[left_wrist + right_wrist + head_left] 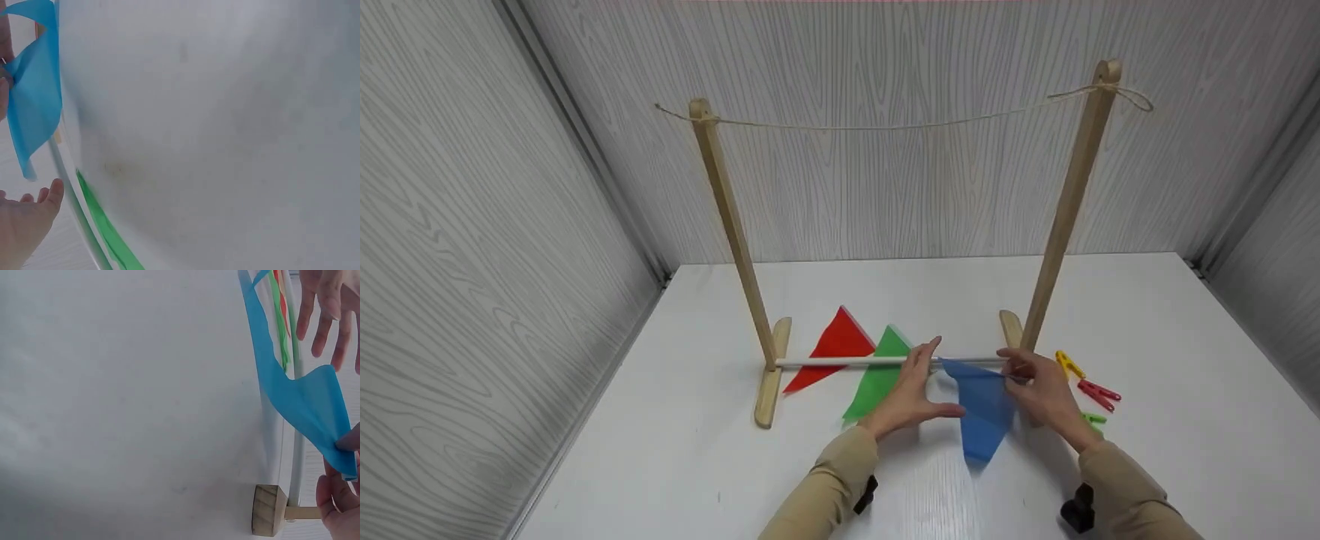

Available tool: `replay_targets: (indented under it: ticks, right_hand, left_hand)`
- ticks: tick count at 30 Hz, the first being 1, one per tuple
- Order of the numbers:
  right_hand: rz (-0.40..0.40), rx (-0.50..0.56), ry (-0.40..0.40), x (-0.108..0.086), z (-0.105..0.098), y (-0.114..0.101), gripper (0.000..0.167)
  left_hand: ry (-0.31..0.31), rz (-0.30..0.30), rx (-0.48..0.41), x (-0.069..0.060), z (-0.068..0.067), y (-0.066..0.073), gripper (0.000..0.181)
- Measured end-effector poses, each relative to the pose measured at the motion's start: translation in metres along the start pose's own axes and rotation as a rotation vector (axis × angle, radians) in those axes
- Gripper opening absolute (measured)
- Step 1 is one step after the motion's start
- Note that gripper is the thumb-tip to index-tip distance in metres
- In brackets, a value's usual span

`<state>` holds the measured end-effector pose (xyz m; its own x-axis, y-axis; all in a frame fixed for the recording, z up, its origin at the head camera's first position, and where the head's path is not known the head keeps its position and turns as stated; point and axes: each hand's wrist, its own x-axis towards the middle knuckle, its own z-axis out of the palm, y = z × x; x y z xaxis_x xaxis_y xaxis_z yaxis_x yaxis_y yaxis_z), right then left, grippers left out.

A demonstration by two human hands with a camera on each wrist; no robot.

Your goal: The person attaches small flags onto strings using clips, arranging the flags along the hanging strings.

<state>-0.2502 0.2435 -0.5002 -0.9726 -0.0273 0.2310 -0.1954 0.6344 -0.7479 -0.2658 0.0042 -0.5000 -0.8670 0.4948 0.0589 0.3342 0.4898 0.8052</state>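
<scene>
Over partly hidden green flag [871,388], left hand [910,396] spread, right hand [1045,390] pinching blue flag [982,412]

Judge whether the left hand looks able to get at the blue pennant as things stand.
Probably yes: the left hand is empty and close beside the blue pennant, with nothing visible between them. The right hand pinches one corner, which seems to leave the nearer corner free.
</scene>
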Motion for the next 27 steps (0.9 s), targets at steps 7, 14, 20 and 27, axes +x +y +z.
replay_targets:
  ticks: [7, 14, 20, 27]
  right_hand:
    - [-0.104, 0.085, 0.075, -0.0021, 0.0030, -0.0004, 0.047]
    - [-0.231, 0.183, 0.098, -0.0016, 0.0049, -0.0026, 0.046]
    - [-0.266, 0.222, 0.101, -0.0018, 0.0057, -0.0032, 0.047]
    - [-0.255, 0.258, 0.111, -0.0016, 0.0069, -0.0008, 0.048]
  left_hand:
    - [0.048, -0.087, -0.192, 0.0015, -0.0041, 0.0038, 0.084]
    - [0.001, -0.112, -0.252, 0.0037, -0.0053, 0.0059, 0.058]
    - [-0.043, -0.107, -0.295, 0.0041, -0.0059, 0.0049, 0.044]
    - [-0.035, -0.102, -0.430, 0.0059, -0.0058, 0.0029, 0.032]
